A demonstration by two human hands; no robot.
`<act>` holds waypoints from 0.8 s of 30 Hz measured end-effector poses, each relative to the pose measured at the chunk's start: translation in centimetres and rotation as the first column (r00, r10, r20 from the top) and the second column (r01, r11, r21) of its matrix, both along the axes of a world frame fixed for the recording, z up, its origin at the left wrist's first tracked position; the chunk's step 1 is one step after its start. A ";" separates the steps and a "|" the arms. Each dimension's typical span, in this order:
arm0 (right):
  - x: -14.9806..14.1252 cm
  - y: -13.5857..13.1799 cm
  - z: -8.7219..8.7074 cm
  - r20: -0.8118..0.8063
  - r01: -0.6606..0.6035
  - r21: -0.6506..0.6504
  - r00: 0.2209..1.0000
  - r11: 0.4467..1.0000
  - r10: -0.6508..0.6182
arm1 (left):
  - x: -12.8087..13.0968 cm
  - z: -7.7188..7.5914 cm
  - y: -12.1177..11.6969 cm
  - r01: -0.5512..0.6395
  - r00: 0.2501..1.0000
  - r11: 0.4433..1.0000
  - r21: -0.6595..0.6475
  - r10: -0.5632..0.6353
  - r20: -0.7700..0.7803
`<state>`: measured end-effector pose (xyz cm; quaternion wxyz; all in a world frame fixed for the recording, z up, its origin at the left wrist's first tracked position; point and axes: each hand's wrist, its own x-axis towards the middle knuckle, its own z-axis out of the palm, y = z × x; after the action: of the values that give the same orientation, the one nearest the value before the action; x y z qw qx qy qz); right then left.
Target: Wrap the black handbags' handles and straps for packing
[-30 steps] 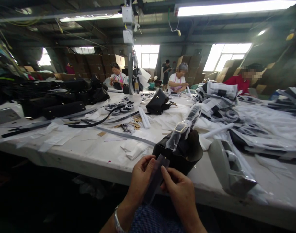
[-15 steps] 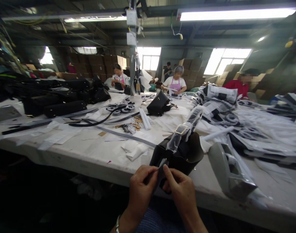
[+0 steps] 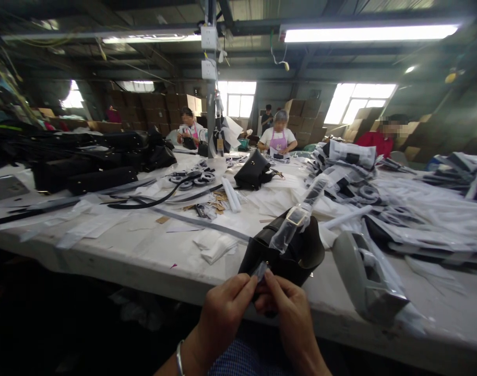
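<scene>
Fluorescent tubes [image 3: 371,33] and stacked brown cartons [image 3: 140,108] frame a busy workshop, where an open black bag [image 3: 290,261] rests near the front edge of a cluttered white table [image 3: 144,253]. At the bag's 7 o'clock, the left hand [image 3: 225,305] has its grip pinched together on a bit of clear film [image 3: 261,270]; the right hand [image 3: 291,303] meets it from 5 o'clock, its grip closed on the same film, the fingers beneath partly hidden. The film looks light, limp and slick, likely to crease, and best taken by its edges. The bag appears light for its bulk, its walls smooth and fairly firm but apt to flex at the mouth; its side panels should offer a surer hold than the plastic-wrapped strap [image 3: 282,238], which rises toward 1 o'clock and may slip. A gray dispenser [image 3: 356,282] crowds the bag at 4 o'clock, and a second black bag [image 3: 249,169] lies toward 11. At 6 o'clock the table edge leaves little margin; white sheets [image 3: 215,246] lie just beside at 9, with more open room beyond.
</scene>
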<state>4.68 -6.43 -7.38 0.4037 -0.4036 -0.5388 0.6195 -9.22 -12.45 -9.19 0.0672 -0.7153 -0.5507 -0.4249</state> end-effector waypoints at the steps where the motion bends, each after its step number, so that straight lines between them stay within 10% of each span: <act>1: 0.0 -0.1 0.0 -0.001 -0.007 0.007 1.000 1.000 0.007 | -0.2 0.4 -0.1 0.008 0.998 1.000 0.000 -0.008 -0.062; 7: -0.5 -0.5 0.1 0.138 0.031 0.118 0.989 0.993 -0.047 | -0.7 0.6 -0.9 0.068 0.978 0.998 0.012 -0.064 -0.199; 14: 0.0 -0.2 0.1 0.043 0.031 0.036 0.999 0.999 -0.032 | 0.0 -2.4 -4.4 0.213 0.969 0.976 -0.035 -0.207 0.139; 20: 0.1 -0.3 0.2 0.089 0.037 0.067 0.995 0.997 -0.043 | -1.0 1.8 -4.4 -0.205 0.764 0.947 -0.246 0.312 0.564; 24: 0.2 -0.3 0.3 0.122 0.016 0.142 0.992 0.990 -0.033 | -0.2 3.6 -1.3 0.086 0.756 0.918 -0.388 0.194 0.625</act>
<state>4.86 -6.71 -7.05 0.4043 -0.4186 -0.6001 0.5487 -9.39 -13.78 -5.63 -0.2613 -0.5039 -0.6340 -0.5252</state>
